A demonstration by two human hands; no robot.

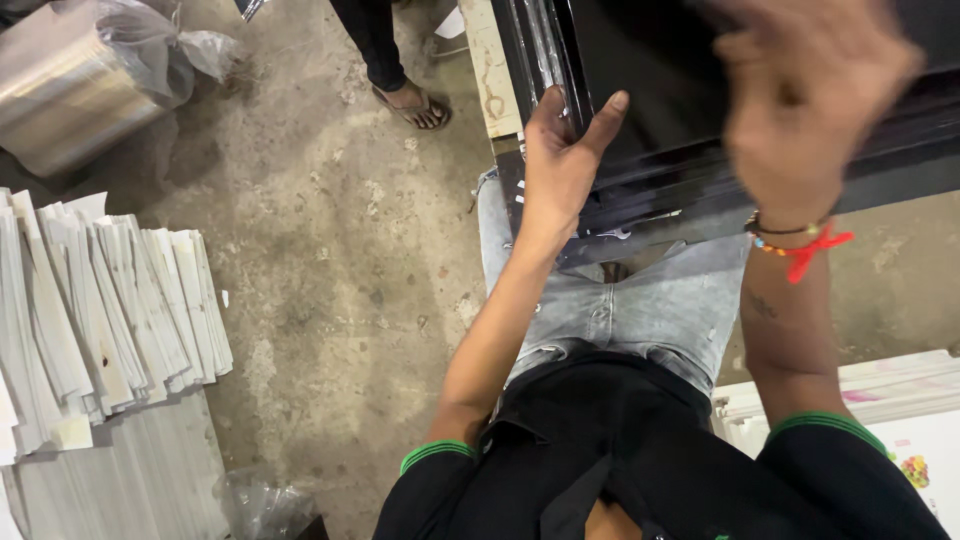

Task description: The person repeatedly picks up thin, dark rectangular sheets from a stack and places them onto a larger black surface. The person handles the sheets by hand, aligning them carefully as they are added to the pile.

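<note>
Glossy black framed panel under left hand, right hand.

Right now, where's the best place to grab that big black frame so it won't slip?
Probably by its long ridged edges, one hand on each side. The black frame lies tilted across the person's knees, wide and glossy, so the flat middle offers no hold. The left hand already clasps the stepped left edge from outside, thumb up. The right hand is blurred over the top.

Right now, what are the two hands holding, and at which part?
The left hand grips the black frame at its left edge. The right hand lies blurred over its top; a hold there cannot be told.
</note>
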